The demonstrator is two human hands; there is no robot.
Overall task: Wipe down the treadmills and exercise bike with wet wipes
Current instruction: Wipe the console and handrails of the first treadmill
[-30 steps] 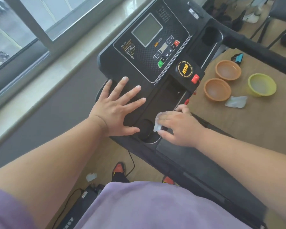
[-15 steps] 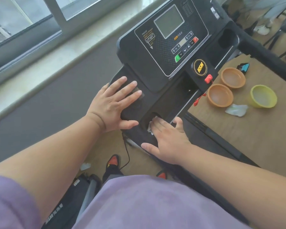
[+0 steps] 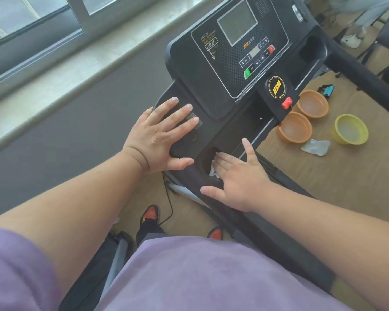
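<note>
Both my hands lay on the treadmill console (image 3: pixel 211 70): left hand (image 3: pixel 160 135) flat, fingers spread, holding nothing; right hand (image 3: pixel 236 176) pressing the wet wipe (image 3: pixel 212 170) into its cup recess with straight fingers. Three bowls (image 3: pixel 295 127) sat on wooden floor (image 3: pixel 323 187) right of it.

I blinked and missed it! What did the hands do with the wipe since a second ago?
The right hand stopped pinching the wet wipe at the rim of the cup holder and now presses it down into the holder with flat fingers. The left hand slid from the console face back onto the treadmill edge, staying flat. The bowls and the crumpled wipe on the floor did not move.
</note>
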